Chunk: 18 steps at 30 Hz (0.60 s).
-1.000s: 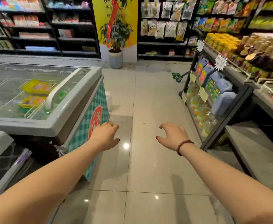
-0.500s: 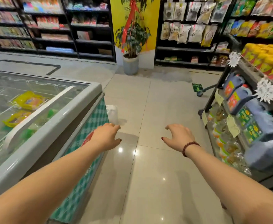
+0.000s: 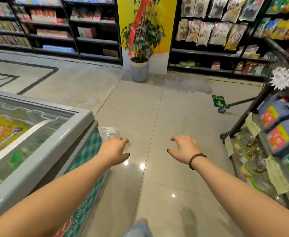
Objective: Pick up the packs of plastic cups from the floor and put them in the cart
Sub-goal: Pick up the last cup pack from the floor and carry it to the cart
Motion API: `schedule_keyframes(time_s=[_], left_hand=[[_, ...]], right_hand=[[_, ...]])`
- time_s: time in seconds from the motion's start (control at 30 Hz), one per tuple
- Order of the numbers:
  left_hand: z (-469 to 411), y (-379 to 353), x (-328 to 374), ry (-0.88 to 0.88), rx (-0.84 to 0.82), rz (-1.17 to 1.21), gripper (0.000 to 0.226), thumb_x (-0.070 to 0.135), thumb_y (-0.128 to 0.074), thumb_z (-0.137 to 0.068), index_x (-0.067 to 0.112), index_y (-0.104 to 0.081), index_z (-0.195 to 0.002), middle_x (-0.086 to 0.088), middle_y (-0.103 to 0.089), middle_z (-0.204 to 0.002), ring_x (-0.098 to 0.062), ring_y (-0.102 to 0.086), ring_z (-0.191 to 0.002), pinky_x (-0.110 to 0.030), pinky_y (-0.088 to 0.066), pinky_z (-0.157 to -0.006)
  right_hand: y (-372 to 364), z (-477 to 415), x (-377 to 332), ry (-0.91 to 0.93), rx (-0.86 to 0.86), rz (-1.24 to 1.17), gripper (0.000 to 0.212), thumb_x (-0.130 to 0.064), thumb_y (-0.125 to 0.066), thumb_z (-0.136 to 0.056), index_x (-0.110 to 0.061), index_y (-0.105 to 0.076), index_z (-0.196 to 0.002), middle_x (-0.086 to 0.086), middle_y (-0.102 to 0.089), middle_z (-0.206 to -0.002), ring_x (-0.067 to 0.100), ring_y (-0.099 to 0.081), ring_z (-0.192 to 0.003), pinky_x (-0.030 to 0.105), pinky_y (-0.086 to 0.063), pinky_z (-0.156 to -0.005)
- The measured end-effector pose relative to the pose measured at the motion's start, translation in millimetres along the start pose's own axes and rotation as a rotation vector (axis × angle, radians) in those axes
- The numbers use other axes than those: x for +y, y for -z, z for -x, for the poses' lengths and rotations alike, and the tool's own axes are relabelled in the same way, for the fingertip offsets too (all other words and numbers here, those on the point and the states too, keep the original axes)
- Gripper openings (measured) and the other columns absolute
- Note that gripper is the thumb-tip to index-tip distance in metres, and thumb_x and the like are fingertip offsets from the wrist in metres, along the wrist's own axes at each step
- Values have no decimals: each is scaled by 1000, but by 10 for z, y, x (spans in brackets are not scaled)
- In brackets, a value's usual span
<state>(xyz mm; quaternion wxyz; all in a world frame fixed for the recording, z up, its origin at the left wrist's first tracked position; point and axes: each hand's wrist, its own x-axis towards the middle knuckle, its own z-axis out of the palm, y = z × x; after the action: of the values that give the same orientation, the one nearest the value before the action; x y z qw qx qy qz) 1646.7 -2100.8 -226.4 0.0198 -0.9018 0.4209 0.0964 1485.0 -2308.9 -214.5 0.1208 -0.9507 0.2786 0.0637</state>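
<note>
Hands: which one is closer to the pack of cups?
The left hand, right by the pack beside the freezer; the right hand, wearing beads, is farther off.

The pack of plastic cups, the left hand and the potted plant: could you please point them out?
pack of plastic cups (image 3: 108, 131), head view, on its clear wrapping.
left hand (image 3: 114, 150), head view, back of the hand.
potted plant (image 3: 139, 71), head view, on its grey pot.

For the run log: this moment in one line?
left hand: open, near pack of cups | right hand: open, empty | pack: on floor
</note>
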Motion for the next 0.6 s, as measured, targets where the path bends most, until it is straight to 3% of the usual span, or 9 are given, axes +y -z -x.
schedule_keyframes(time_s=[0.37,0.6], left_hand=[[-1938,215,-386,130,-54,75,59,44,-55,-91,19,-42,-143,-4,-52,-139,-24,-47,-128,-35,-43,-97],[-2987,200,-454,373,-68,170,58,45,-56,-91,19,-43,-141,-3,-53,-136,-23,-49,-126,-36,-46,-94]], right_hand=[[333,-2241,172,111,-83,-1,53,-44,-54,-92,-21,-49,-139,-1,-51,-143,21,-41,-135,32,-31,-109],[580,-3812,424,287,-139,39,53,-44,-55,-91,-20,-49,-138,1,-52,-142,23,-44,-134,33,-34,-109]])
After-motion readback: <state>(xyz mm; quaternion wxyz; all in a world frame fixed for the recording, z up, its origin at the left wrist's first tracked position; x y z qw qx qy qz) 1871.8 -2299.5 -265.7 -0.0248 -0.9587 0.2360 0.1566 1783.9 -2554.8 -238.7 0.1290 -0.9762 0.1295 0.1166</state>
